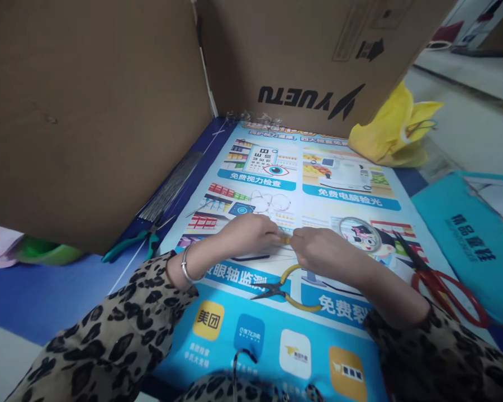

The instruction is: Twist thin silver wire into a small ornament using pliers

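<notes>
My left hand [254, 233], with a silver bangle at the wrist, is closed in a pinch over the printed poster [295, 220]. Facing it, almost touching, my right hand [316, 245] is closed too. Between the fingertips shows a small yellow piece [285, 239], too small to name; thin wire-like lines run just below it. Yellow-handled pliers [283, 291] lie just below the hands, jaws pointing left. Beyond my left hand lie loops of thin wire [272, 202]. Red-handled scissors [452, 293] rest near my right forearm.
Cardboard panels [88, 111] stand on the left and at the back. Beside the left one lie a bundle of thin metal wires [171, 187] and teal-handled pliers [146, 243]. At the right are a yellow bag [385, 131], a turquoise box [469, 240] and a clear ring [360, 234].
</notes>
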### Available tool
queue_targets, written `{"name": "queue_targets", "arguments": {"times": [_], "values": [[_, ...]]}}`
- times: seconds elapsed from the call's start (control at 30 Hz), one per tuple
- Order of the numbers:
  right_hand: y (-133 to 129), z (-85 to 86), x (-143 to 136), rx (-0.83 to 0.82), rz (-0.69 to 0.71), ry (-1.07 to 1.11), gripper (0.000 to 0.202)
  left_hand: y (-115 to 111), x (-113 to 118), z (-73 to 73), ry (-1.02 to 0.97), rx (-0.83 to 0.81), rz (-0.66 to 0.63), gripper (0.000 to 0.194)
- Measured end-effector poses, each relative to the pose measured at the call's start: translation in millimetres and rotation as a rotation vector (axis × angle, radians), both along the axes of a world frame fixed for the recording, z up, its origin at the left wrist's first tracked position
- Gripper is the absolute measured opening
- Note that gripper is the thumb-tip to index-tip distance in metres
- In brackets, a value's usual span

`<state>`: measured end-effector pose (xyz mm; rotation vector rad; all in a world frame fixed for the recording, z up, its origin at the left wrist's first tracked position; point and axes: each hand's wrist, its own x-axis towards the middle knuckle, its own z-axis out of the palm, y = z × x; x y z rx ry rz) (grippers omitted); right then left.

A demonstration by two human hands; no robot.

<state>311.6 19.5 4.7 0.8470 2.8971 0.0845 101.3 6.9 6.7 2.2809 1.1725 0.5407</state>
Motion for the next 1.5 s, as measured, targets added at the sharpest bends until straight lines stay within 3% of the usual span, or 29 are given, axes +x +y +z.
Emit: {"name": "queue_targets", "arguments": {"times": [0.13,0.33,0.57,0.77,1.07,1.27,1.4,1.5], "values": [[0.8,0.6,4.2,-0.002,0.003,0.055,0.016,-9.3,8.2,1.1,0.160,0.084,-0.062,0.018],[-0.5,0.5,1.2,0.030,-0.026,0.101,0.015,-17.1,15.9,-2.2,0.414,0.374,-0.087,0.015],[-3.6,7.1,-2.1,0.053,-0.070,0.151,0.014,-19.4,16.1,4.2,0.461,0.580,0.037,0.009],[-7.9,14.5,-7.1,0.128,-0.168,0.148,0.010,-15.5,18.0,1.8,0.496,0.679,0.030,0.007],[-12.7,13.9,-19.9,0.114,-0.301,0.108,0.016,-14.2,23.6,-3.0,0.527,0.601,0.031,0.010],[-5.4,5.9,-20.7,0.080,-0.364,0.234,0.023,-11.8,22.6,-7.1,0.494,0.522,0.101,0.011],[2.4,-0.6,-19.1,-0.139,-0.460,0.518,0.021,-4.5,18.5,-13.2,0.316,0.426,0.206,0.015],[5.4,-3.0,-18.0,-0.456,-0.610,0.795,0.012,2.9,16.5,-17.0,-0.005,0.219,0.301,0.014]]}}
